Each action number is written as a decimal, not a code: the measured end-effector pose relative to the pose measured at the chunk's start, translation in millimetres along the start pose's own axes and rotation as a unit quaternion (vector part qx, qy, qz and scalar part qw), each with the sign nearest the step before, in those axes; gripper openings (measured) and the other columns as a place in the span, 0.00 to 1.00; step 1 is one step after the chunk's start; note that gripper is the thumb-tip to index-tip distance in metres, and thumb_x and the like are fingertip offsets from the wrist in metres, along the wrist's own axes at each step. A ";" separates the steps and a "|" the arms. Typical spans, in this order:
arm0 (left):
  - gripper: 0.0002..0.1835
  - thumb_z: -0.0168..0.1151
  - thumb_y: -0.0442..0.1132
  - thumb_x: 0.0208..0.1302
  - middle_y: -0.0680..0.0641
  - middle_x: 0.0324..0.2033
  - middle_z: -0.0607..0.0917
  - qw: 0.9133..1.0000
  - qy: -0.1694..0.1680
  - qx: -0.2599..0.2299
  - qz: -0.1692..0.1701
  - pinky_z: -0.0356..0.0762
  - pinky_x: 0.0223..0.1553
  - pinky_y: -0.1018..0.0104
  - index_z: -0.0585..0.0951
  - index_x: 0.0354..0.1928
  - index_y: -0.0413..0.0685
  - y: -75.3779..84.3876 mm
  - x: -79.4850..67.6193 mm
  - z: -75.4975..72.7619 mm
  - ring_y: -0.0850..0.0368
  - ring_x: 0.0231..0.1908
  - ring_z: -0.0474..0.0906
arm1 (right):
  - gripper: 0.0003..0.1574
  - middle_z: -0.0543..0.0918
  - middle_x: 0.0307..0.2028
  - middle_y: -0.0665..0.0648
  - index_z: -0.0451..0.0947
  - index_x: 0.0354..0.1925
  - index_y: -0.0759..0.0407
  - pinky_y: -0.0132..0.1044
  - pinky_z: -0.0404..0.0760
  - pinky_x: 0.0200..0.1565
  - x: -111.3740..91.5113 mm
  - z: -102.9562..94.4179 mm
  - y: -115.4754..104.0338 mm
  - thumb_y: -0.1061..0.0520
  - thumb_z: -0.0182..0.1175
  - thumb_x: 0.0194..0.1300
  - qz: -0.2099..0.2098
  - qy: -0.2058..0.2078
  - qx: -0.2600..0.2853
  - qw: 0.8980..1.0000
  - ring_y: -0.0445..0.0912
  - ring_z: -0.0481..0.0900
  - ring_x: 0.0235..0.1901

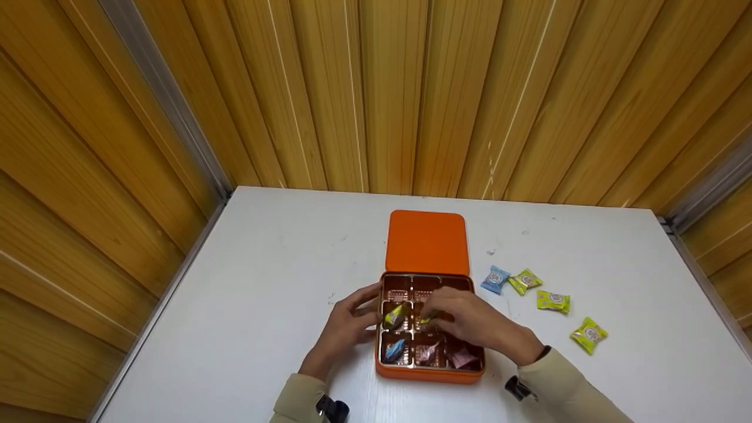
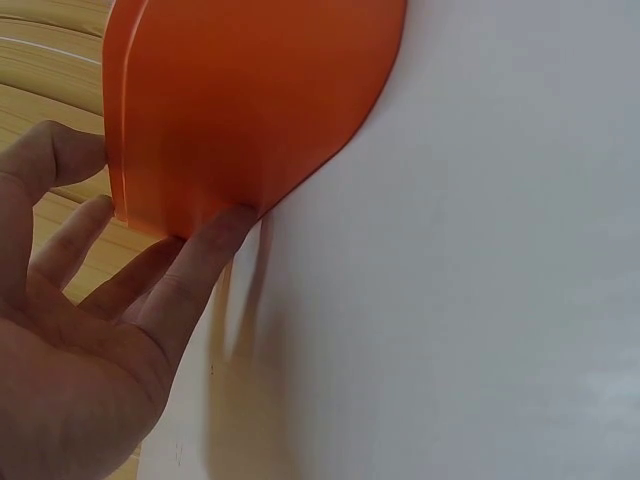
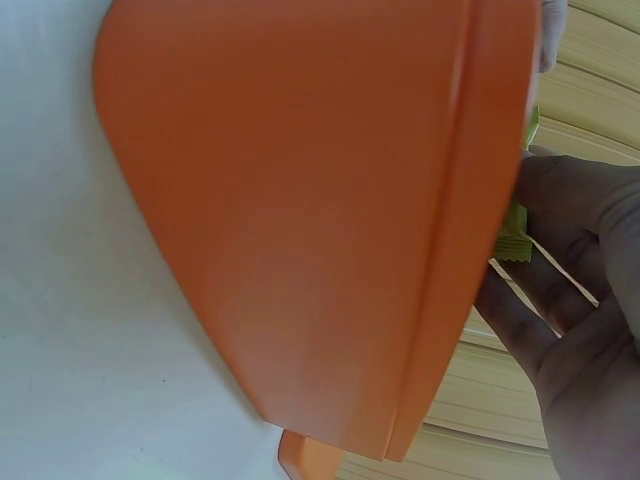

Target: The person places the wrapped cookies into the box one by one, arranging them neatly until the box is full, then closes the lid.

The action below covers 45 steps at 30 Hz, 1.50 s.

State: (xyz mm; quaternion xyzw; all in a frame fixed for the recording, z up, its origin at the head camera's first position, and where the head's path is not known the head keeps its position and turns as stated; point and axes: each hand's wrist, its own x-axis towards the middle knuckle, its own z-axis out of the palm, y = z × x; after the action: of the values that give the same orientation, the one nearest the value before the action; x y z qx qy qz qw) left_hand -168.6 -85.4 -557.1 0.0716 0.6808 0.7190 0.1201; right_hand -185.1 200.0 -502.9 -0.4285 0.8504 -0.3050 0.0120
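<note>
An orange tin box (image 1: 429, 374) stands on the table with its lid folded back, showing a brown divided tray. My right hand (image 1: 470, 320) reaches over the middle compartment and pinches a yellow-green wrapped candy (image 3: 515, 238) between thumb and fingers. My left hand (image 1: 346, 323) touches the box's left side, thumb near the rim and fingers extended along the wall (image 2: 240, 110). Within the tray, a yellow-green candy (image 1: 395, 317) lies in the middle-left compartment. The near row holds a blue candy (image 1: 395, 351) and two pink ones, one at the right (image 1: 463, 358). My right hand hides part of the tray.
The orange lid (image 1: 427, 242) lies behind the box. To its right on the white table (image 1: 282, 247) are a blue candy (image 1: 495, 279) and several yellow-green candies (image 1: 553, 301). Wood-patterned panels (image 1: 393, 100) enclose the back and sides.
</note>
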 end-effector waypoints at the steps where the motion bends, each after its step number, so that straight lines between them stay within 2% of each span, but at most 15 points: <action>1: 0.34 0.66 0.30 0.70 0.38 0.73 0.73 1.000 0.000 0.000 0.000 0.87 0.50 0.47 0.74 0.77 0.48 -0.1 0.1 0.0 0.39 0.65 0.79 | 0.15 0.86 0.48 0.49 0.87 0.48 0.56 0.42 0.86 0.53 -0.1 0.1 0.1 0.69 0.72 0.66 -0.001 0.001 -0.001 1.000 0.45 0.83 0.50; 8: 0.34 0.65 0.30 0.68 0.38 0.74 0.73 1.000 0.006 0.011 -0.002 0.88 0.47 0.48 0.75 0.77 0.49 0.4 -0.1 0.7 0.39 0.64 0.79 | 0.15 0.87 0.47 0.49 0.88 0.48 0.57 0.39 0.86 0.50 -0.5 0.0 2.5 0.68 0.73 0.65 -0.024 0.012 -0.002 1.000 0.44 0.83 0.47; 15: 0.34 0.66 0.30 0.69 0.39 0.74 0.73 1.000 0.006 0.015 -0.002 0.88 0.48 0.48 0.74 0.77 0.50 0.1 0.0 0.4 0.38 0.65 0.78 | 0.15 0.87 0.46 0.50 0.87 0.49 0.57 0.37 0.87 0.48 -1.4 -3.3 2.7 0.69 0.72 0.66 -0.015 0.013 0.020 1.000 0.43 0.84 0.45; 22: 0.35 0.66 0.30 0.69 0.38 0.74 0.73 1.000 0.002 0.007 -0.003 0.87 0.48 0.48 0.74 0.77 0.50 0.2 1.2 -0.5 0.39 0.65 0.79 | 0.15 0.87 0.48 0.50 0.87 0.50 0.58 0.40 0.87 0.50 -3.0 -8.1 2.7 0.69 0.72 0.66 -0.014 0.020 0.022 0.999 0.46 0.85 0.47; 31: 0.34 0.66 0.30 0.68 0.37 0.73 0.74 1.000 0.008 0.011 -0.004 0.88 0.47 0.49 0.74 0.77 0.50 0.6 -0.3 0.8 0.39 0.65 0.79 | 0.18 0.88 0.48 0.51 0.87 0.50 0.58 0.42 0.87 0.49 -10.7 -15.9 7.3 0.70 0.74 0.63 -0.049 0.051 -0.006 0.997 0.47 0.86 0.48; 36: 0.34 0.66 0.31 0.68 0.40 0.73 0.74 1.000 0.015 0.012 -0.016 0.88 0.47 0.48 0.75 0.76 0.52 1.1 -1.5 0.7 0.40 0.65 0.79 | 0.20 0.88 0.47 0.52 0.86 0.49 0.60 0.44 0.88 0.48 -16.6 -20.6 12.9 0.72 0.75 0.60 -0.065 0.068 -0.008 0.995 0.49 0.87 0.47; 41: 0.34 0.67 0.32 0.68 0.40 0.73 0.74 1.000 0.019 0.012 -0.016 0.88 0.47 0.49 0.76 0.76 0.53 0.8 -0.7 0.8 0.40 0.65 0.79 | 0.21 0.89 0.47 0.51 0.86 0.50 0.59 0.49 0.88 0.46 -25.1 -27.0 19.4 0.73 0.75 0.60 -0.046 0.080 -0.006 0.996 0.48 0.87 0.47; 45: 0.33 0.67 0.32 0.69 0.40 0.73 0.75 1.000 0.020 0.014 -0.009 0.88 0.47 0.48 0.76 0.76 0.52 0.4 -0.7 1.1 0.39 0.65 0.78 | 0.20 0.89 0.46 0.49 0.87 0.49 0.56 0.48 0.88 0.48 -32.1 -33.6 24.3 0.71 0.75 0.61 -0.023 0.086 -0.011 0.996 0.46 0.87 0.47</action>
State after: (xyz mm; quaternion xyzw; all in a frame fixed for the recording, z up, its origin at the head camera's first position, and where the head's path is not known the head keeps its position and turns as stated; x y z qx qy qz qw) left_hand -167.7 -84.5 -556.6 0.0522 0.6940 0.7093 0.1120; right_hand -191.9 251.6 -496.1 -0.4203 0.8415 -0.3315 -0.0735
